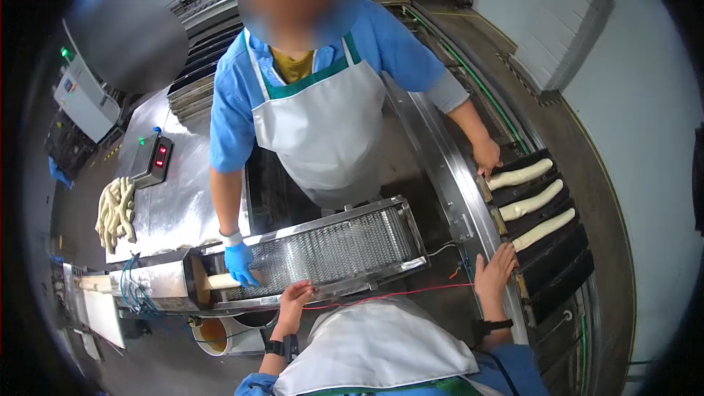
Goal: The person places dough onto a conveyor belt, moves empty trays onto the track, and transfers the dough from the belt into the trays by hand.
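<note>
My left hand (295, 297) is over the near edge of the mesh conveyor (330, 246), fingers slightly curled and nothing in them. At the right, my right hand (496, 271) lies with fingers stretched out beside the near end of the lowest dough strip (544, 229) on the black trays (554, 268). Two more dough strips lie above it, the middle one (532, 200) and the far one (521, 174). At the conveyor's left end, a piece of dough (222, 281) comes out of the metal housing (150, 286).
A co-worker in a white apron (323, 121) stands opposite, one blue-gloved hand (240, 262) at the emerging dough and a bare hand (485, 155) by the far strip. A dough pile (115, 213) and a scale (153, 163) rest on the metal table (194, 213). A bucket (213, 335) stands below.
</note>
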`<state>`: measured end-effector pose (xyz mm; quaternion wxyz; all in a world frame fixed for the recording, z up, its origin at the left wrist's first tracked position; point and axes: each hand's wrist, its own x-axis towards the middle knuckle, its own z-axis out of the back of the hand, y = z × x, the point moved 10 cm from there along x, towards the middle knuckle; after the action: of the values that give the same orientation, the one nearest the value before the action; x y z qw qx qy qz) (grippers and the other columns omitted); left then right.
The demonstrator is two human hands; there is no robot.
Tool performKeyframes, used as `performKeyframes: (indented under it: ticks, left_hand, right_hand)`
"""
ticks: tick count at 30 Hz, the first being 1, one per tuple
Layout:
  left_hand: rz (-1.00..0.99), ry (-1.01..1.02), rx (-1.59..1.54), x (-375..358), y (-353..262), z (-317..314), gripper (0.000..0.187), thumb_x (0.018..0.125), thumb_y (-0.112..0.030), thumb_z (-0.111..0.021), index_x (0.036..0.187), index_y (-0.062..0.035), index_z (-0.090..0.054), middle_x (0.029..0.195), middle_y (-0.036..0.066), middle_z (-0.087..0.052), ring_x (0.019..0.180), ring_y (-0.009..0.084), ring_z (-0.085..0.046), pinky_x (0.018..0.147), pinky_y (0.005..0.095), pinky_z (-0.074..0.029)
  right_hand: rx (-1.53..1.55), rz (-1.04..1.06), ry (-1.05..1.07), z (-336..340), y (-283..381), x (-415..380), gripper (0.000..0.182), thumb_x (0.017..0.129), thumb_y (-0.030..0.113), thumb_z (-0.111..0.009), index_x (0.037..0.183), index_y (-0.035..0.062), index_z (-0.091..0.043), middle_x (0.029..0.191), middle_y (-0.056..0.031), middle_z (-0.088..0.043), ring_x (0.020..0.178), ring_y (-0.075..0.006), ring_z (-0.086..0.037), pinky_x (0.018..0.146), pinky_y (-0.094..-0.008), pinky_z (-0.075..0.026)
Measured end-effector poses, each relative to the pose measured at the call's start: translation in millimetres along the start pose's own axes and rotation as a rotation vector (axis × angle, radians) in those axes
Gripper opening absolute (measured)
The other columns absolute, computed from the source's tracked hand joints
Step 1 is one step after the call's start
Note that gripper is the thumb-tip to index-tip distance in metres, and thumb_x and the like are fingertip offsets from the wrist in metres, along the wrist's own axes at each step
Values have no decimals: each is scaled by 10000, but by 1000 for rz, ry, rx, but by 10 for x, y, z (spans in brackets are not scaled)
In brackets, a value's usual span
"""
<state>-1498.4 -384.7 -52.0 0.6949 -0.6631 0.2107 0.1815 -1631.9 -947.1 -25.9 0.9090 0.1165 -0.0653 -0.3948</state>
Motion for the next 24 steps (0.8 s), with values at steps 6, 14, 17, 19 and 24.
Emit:
performKeyframes:
  ticks: [6,14,17,19,24]
  left_hand:
    - [-18,0,-45,42,-38,99,343,924,-40,-697,1255,-11,-613,1111,73,-693,1035,155,-652,919,291,-513]
    - [-42,-82,-70,72,-29,452,336,905,-41,-708,1232,2,-643,1101,92,-698,1027,180,-661,908,303,-534]
    - [-55,-88,-54,90,-35,618,333,905,-44,-713,1229,-9,-645,1100,82,-701,1020,163,-658,887,291,-533]
    - [-35,-80,-88,36,11,692,321,905,-43,-713,1219,-14,-648,1095,74,-701,998,148,-656,864,280,-528]
    - [-36,-157,-75,113,101,1089,266,905,-35,-706,1168,-35,-665,1072,42,-699,929,113,-638,792,249,-496]
  right_hand:
    - [390,164,95,-398,31,-502,604,947,145,-639,1471,-60,-421,1545,-280,-391,1464,-433,-333,1215,-501,-269]
    - [346,95,334,-952,-272,-852,459,833,73,-687,1277,-21,-619,1232,-249,-620,1166,-434,-595,1025,-484,-471]
    - [318,112,355,-1052,-256,-987,447,813,85,-707,1249,9,-648,1267,-267,-628,1196,-426,-596,1021,-468,-483]
    - [336,81,371,-984,-195,-1072,413,799,83,-736,1201,9,-675,1224,-251,-653,1167,-421,-615,1015,-463,-491]
    - [338,42,388,-1159,-260,-1284,394,798,100,-755,1182,30,-699,1172,-228,-691,1119,-403,-651,985,-450,-518]
